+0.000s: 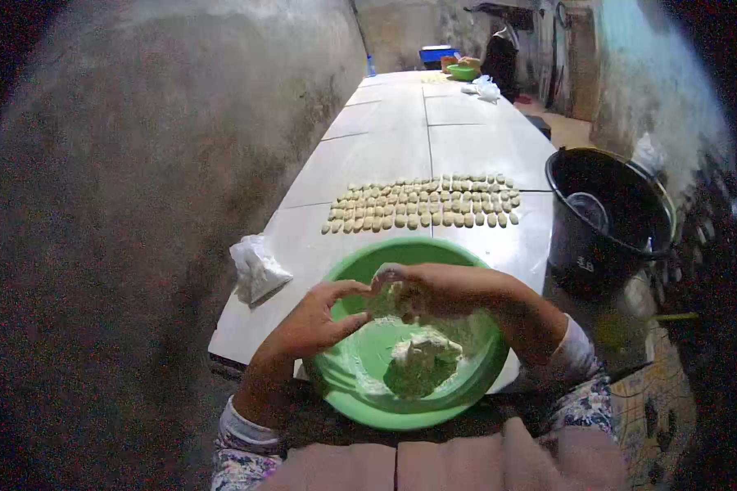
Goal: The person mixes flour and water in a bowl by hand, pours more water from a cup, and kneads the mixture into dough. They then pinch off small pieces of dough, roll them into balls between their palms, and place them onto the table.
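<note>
Both my hands are over a large green basin (336, 389), close together near its far side. A floury piece of dough (382, 304) shows between them, partly hidden by my fingers. My right hand (430, 288) curls around this piece from the right, palm turned inward. From the left, my left hand (323, 319) reaches it with thumb and fingers bent in a C, fingertips at its edge. Below the hands, a bigger lump of dough (422, 367) dusted with flour lies in the basin. White flour smears the basin's inside.
Beyond the basin, rows of small shaped dough pieces (422, 204) lie on the white tiled table (377, 151). A white plastic bag (258, 270) sits at left, a black bucket (585, 254) at right. Far off, a person (499, 57) is near another green bowl (464, 74).
</note>
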Available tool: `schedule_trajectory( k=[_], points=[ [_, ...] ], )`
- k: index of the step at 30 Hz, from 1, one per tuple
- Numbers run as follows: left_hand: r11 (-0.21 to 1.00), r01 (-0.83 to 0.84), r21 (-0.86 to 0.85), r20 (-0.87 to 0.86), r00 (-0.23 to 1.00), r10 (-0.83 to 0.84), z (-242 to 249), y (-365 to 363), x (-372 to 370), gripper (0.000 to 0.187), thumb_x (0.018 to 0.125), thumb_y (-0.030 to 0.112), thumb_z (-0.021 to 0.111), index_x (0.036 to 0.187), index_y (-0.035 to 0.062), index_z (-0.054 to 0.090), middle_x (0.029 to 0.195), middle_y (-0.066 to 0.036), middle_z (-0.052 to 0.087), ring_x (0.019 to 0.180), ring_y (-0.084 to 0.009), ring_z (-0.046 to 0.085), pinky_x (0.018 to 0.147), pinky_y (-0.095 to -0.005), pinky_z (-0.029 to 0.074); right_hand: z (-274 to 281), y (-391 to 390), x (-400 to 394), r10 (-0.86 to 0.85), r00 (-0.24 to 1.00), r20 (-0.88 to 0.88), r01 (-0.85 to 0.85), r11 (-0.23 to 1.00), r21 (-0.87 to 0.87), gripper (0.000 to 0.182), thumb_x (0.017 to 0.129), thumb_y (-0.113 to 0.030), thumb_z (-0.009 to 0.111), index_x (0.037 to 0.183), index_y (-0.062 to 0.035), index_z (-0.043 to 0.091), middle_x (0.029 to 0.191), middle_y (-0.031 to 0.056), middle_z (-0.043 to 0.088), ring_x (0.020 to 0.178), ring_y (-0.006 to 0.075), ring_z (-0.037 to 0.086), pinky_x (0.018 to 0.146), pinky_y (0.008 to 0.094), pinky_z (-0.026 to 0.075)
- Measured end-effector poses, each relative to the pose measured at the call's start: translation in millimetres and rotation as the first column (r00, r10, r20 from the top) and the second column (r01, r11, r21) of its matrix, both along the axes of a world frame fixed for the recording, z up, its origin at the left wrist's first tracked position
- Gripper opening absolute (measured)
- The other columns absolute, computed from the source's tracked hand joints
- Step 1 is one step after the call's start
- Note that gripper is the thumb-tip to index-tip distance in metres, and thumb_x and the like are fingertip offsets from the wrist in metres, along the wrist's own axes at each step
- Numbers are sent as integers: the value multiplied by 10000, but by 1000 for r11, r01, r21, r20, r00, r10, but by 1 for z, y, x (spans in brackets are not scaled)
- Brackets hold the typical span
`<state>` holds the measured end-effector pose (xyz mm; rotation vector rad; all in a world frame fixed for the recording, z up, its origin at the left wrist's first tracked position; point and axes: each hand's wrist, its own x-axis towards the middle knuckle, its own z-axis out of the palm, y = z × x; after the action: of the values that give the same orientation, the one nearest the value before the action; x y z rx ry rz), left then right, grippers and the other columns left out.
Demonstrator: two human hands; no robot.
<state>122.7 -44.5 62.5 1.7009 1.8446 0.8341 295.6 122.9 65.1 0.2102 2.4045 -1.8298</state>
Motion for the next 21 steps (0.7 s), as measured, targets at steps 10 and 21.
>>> schedule_trajectory(
  k=[10, 21],
  points=[
    [998, -63, 0, -5, 998, 63, -2, -4, 37, 610, 840, 210, 643, 1346, 26, 355, 1176, -191, 559, 1181, -281, 489, 1004, -377, 368, -23, 9, -7, 94, 993, -66, -110, 945, -308, 304, 931, -171, 466, 1207, -51, 428, 1032, 167, 613, 871, 222, 604, 724, 349, 490],
    [983, -118, -143, 341, 926, 161, -29, 26, 38, 291, 819, 63, 616, 1101, 4, 574, 864, -36, 621, 747, -123, 564, 703, -287, 459, -31, 1, 2, 357, 828, -433, -303, 934, 190, 310, 961, -204, 436, 1194, -19, 347, 1038, 134, 575, 854, 190, 571, 699, 345, 506]
  ],
)
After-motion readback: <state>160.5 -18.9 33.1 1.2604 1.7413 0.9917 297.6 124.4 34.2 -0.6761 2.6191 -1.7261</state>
